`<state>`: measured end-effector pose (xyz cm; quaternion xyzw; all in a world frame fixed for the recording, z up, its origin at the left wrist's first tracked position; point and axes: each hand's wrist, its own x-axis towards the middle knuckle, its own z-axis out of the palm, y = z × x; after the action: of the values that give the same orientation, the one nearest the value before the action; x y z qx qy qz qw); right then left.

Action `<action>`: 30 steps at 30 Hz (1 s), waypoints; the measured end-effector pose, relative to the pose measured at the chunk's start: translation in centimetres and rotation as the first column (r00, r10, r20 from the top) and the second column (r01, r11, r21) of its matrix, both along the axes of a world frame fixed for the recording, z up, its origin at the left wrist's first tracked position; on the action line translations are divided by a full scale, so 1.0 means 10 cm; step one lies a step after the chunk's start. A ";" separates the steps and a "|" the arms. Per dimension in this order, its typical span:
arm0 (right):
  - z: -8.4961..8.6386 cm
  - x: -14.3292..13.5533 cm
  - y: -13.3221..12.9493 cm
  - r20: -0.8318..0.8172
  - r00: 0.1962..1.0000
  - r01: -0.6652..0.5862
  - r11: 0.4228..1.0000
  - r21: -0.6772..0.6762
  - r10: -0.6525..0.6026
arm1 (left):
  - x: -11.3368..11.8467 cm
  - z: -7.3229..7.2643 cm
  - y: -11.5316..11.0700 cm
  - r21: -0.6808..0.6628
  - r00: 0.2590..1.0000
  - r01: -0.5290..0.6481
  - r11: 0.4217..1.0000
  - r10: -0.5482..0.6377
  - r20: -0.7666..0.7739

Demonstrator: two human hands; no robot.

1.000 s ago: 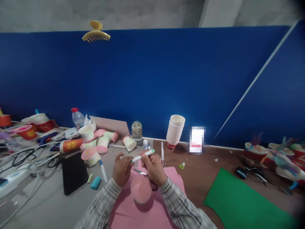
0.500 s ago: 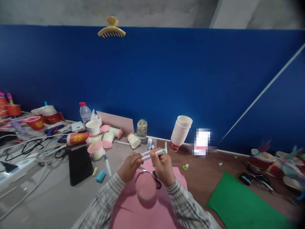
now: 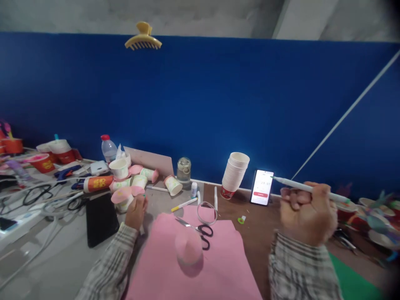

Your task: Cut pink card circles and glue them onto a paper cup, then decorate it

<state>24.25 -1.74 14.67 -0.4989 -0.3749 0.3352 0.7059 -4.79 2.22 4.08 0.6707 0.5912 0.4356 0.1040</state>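
My right hand (image 3: 308, 210) is raised at the right and closed round a white marker (image 3: 295, 184) with a green end. The marker's bare, narrow tip points left, in front of the phone (image 3: 261, 187). My left hand (image 3: 136, 211) is closed beside the paper cups, with a small marker cap (image 3: 144, 195), greenish and mostly hidden, at its fingertips. Between my arms, a round pink piece (image 3: 188, 246) with a raised point sits on pink paper (image 3: 218, 271). Black-handled scissors (image 3: 204, 231) lie just behind it.
Patterned paper cups (image 3: 139, 182) with pink discs stand and lie at the left. A tall stack of cups (image 3: 235, 175) leans by the blue partition (image 3: 200, 96). A glass jar (image 3: 184, 170), a black tablet-like slab (image 3: 101, 220), cables and green paper (image 3: 353, 277) are also there.
My hands have moved apart from the middle. The right hand carried the marker right, and its narrow tip now shows. My left hand shifted left to the cups, uncovering the scissors.
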 end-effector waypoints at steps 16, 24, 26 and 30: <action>-0.41 -0.43 0.06 -0.089 0.849 -0.508 0.851 0.129 0.520 | -0.11 -0.15 -0.36 -0.334 0.883 0.470 0.817 -0.435 0.177; -0.75 -0.70 -0.35 0.082 0.948 -0.317 0.939 0.136 0.308 | 0.05 -0.42 -0.59 -0.376 0.854 0.419 0.827 -0.499 -0.148; -0.85 -0.75 -0.45 0.171 0.964 -0.233 0.959 0.164 0.204 | 0.14 -0.40 -0.58 -0.388 0.857 0.398 0.831 -0.488 -0.165; -1.10 -0.80 -0.53 0.249 0.955 -0.182 0.981 0.070 0.159 | 0.28 -0.31 -0.62 -0.417 0.879 0.355 0.836 -0.450 -0.154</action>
<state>16.24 -7.08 3.65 -0.4689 -0.5147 0.3139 0.6455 -2.02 -4.01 0.96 0.7967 0.5160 0.1954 0.2468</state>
